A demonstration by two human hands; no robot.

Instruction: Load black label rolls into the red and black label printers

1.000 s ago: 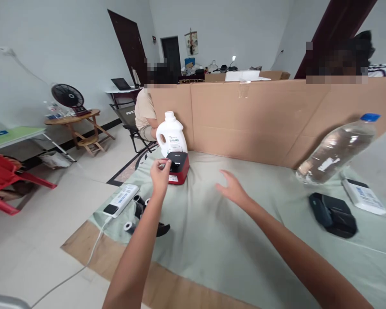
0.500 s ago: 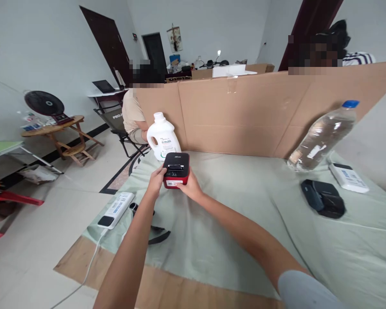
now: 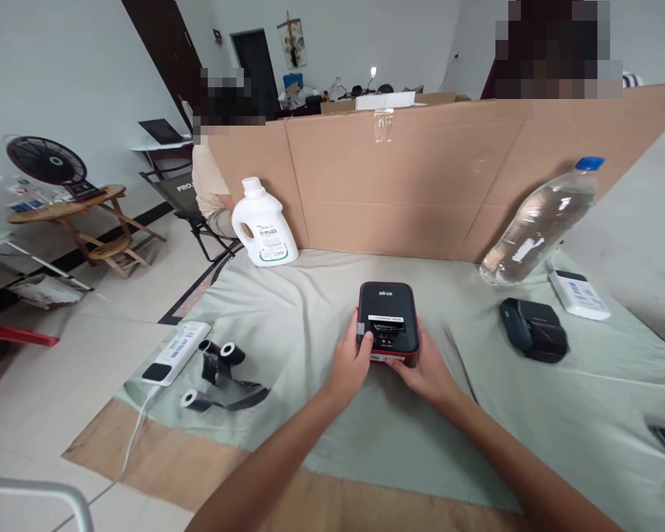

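Black-topped, red-sided printer [image 3: 389,325] at middle of surface [image 3: 332,284], between near edge and cardboard [image 3: 393,185] at far edge; whether lifted or resting, cannot tell. Long axis runs near edge to far edge, slotted end toward near edge, lettered end toward far edge. Left hand [image 3: 351,360] half curled, gripping printer's left side, thumb on top; right hand [image 3: 429,373] half curled round its near right corner, thumb along front. Black rolls [image 3: 233,355] near surface's left edge.
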